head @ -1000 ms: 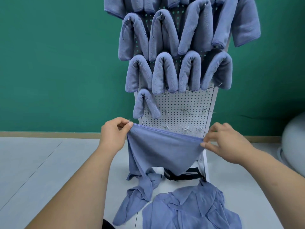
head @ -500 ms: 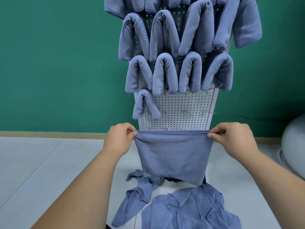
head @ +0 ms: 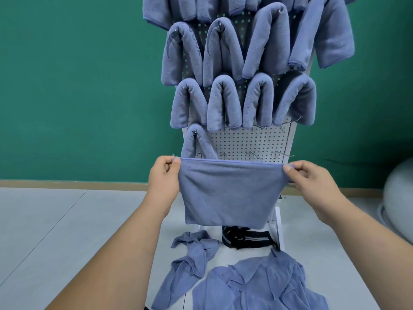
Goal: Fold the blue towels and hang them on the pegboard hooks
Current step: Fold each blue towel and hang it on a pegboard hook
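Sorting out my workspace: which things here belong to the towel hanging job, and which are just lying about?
Job: held towel, left hand, right hand, pegboard, free hooks, hung towels, loose towel pile.
Lying about: black strap, pale rounded object at right.

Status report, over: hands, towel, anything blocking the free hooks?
Left hand and right hand each pinch a top corner. Towel stretched taut before the pegboard. Bare hooks above its edge, unobstructed.

a plain bare work room, green wall (head: 78,86) at 10 o'clock, grey tile floor (head: 55,231) at 8 o'clock, white pegboard stand (head: 250,142) at 12 o'clock hung with folded blue towels (head: 266,41)
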A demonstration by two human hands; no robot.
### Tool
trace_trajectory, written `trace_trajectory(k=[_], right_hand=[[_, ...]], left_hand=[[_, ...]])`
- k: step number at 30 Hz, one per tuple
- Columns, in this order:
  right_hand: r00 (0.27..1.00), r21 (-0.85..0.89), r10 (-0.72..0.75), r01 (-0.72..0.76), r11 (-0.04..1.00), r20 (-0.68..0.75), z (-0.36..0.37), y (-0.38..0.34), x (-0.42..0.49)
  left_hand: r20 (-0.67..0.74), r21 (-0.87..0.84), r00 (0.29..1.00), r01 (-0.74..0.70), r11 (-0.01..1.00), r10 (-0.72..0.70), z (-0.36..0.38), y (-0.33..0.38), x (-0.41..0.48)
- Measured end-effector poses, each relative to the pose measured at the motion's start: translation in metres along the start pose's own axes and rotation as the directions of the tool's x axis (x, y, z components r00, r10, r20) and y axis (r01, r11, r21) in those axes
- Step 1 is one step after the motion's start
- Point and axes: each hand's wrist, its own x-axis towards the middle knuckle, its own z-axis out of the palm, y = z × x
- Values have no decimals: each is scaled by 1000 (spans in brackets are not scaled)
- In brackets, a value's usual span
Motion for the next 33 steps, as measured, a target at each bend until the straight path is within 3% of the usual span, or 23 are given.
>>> trace_trajectory(k=[3,6,9,13,18,24,29,33], right_hand=[[998,256,34,-46,965,51,-1,-12,-1],[997,352,65,-71,933,30,-1,-23,-5],[994,384,100,-77,920,-39,3,-27,-10],[985,285,100,-56,957,-142,14,-25,-18],[990,127,8,10,992,-142,38,-15,-28],[990,-44,-108,105,994,-86,70,-5,-37],[981,-184,-176,159,970,-80,80,-7,-47],[978,-202,-196,179,963,-71,79,-8,-50]], left_hand=[[-69,-136,996,39,990,-49,2,9,1],[-84,-218,993,59,974,-79,6,15,0],[-144,-164,984,79,983,-104,13,11,-3],[-138,-109,980,129,986,-144,25,6,-15],[60,-70,983,175,982,-171,50,7,-41],[201,-45,975,104,994,-93,80,14,-72],[233,-56,972,53,997,-38,87,13,-80],[272,-66,962,42,997,-23,85,12,-81]])
